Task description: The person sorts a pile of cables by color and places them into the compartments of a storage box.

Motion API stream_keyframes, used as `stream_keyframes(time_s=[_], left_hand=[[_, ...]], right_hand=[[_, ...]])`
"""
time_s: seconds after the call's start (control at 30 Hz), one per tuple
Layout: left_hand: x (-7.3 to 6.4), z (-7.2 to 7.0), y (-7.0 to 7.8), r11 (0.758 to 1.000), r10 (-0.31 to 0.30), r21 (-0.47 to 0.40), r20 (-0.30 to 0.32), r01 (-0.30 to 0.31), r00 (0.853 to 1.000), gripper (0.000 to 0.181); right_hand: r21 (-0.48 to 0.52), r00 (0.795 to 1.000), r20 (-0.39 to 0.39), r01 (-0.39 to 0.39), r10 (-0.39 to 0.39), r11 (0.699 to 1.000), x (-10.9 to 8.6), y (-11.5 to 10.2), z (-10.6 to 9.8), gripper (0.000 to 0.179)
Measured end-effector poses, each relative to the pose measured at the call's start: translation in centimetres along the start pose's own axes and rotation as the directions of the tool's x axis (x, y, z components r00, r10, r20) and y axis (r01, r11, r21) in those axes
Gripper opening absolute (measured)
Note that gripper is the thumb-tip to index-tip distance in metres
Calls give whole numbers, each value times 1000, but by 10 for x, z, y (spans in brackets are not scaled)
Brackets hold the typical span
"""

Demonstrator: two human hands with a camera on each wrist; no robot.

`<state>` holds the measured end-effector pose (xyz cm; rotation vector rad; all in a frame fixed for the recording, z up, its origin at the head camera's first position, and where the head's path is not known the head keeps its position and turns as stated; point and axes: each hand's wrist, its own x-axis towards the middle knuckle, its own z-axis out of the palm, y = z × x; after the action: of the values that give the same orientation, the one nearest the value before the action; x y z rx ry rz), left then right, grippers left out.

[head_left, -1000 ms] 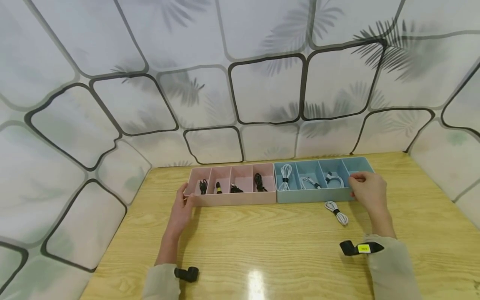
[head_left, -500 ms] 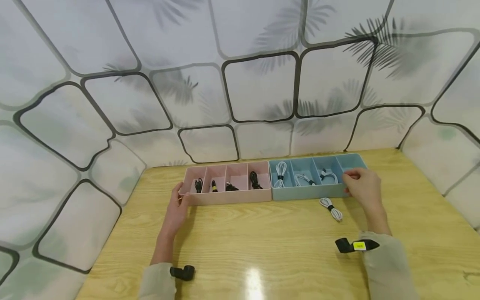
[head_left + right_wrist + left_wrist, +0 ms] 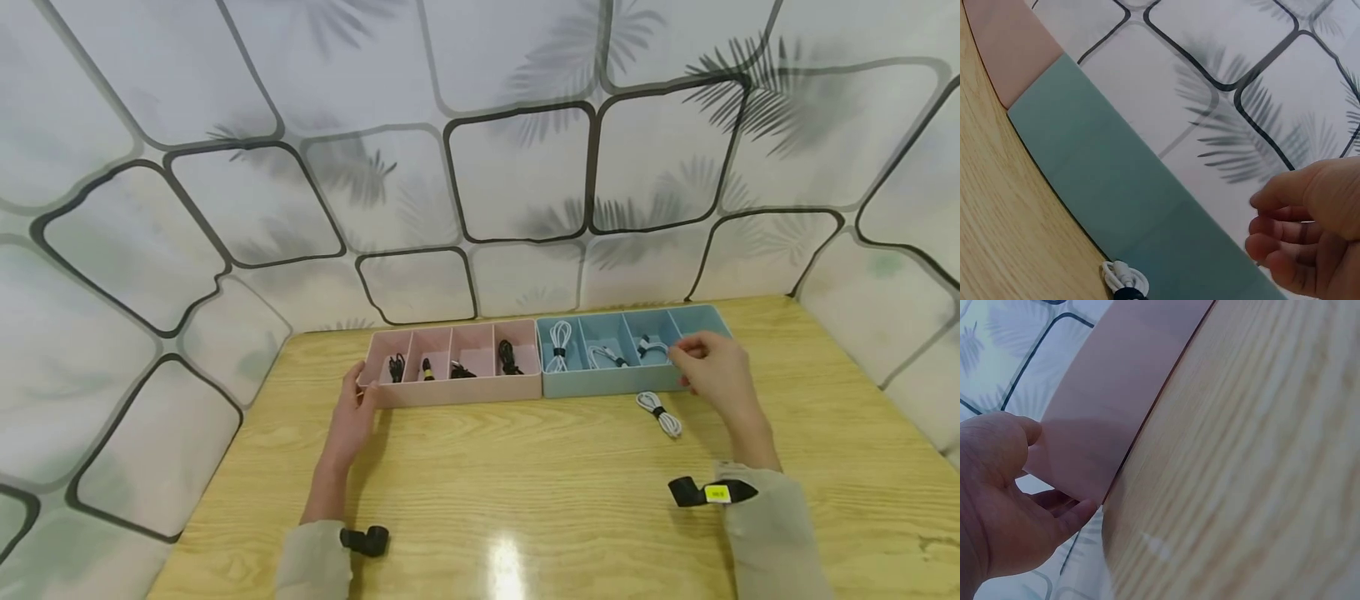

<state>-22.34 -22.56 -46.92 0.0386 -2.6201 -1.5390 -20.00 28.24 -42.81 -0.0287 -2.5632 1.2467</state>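
Note:
My left hand (image 3: 351, 417) grips the left end of the pink divided box (image 3: 457, 395), thumb at the front and the other fingers round the end wall, as the left wrist view (image 3: 1016, 506) also shows. A blue divided box (image 3: 600, 384) adjoins it on the right. My right hand (image 3: 716, 371) hovers at the blue box's right front rim with loosely curled fingers (image 3: 1282, 190) and nothing visible in them. It partly hides the rightmost compartment. On the table just before the blue box lies a white bundled cable (image 3: 660, 415), bound with a black strap.
Small black cables (image 3: 508, 358) lie in the pink compartments. White cables (image 3: 559, 346) sit in the other blue compartments. A patterned backdrop (image 3: 525, 175) rises behind the wooden table (image 3: 450, 483).
My right hand has shifted left along the blue box's front rim, from the rightmost compartment towards the one beside it. The left hand stays on the pink box. The head view has shifted slightly.

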Motion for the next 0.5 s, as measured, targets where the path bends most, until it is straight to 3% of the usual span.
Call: stream_keyframes(time_s=[0.13, 0.27, 0.37, 0.5], left_hand=[[1, 1, 0, 1000, -11, -8, 20, 11, 1000, 55], [3, 1, -2, 1000, -17, -10, 19, 18, 1000, 55], [3, 0, -3, 1000, -13, -4, 12, 13, 1000, 55], [3, 0, -2, 1000, -10, 3, 9, 10, 1000, 55]], right_hand=[[-58, 983, 180, -14, 25, 998, -1, -5, -6, 20], [-94, 932, 348, -68, 97, 993, -3, -8, -10, 23], [-118, 906, 403, -87, 127, 989, -3, -8, -9, 23], [-160, 889, 434, -82, 145, 984, -2, -4, -6, 22]])
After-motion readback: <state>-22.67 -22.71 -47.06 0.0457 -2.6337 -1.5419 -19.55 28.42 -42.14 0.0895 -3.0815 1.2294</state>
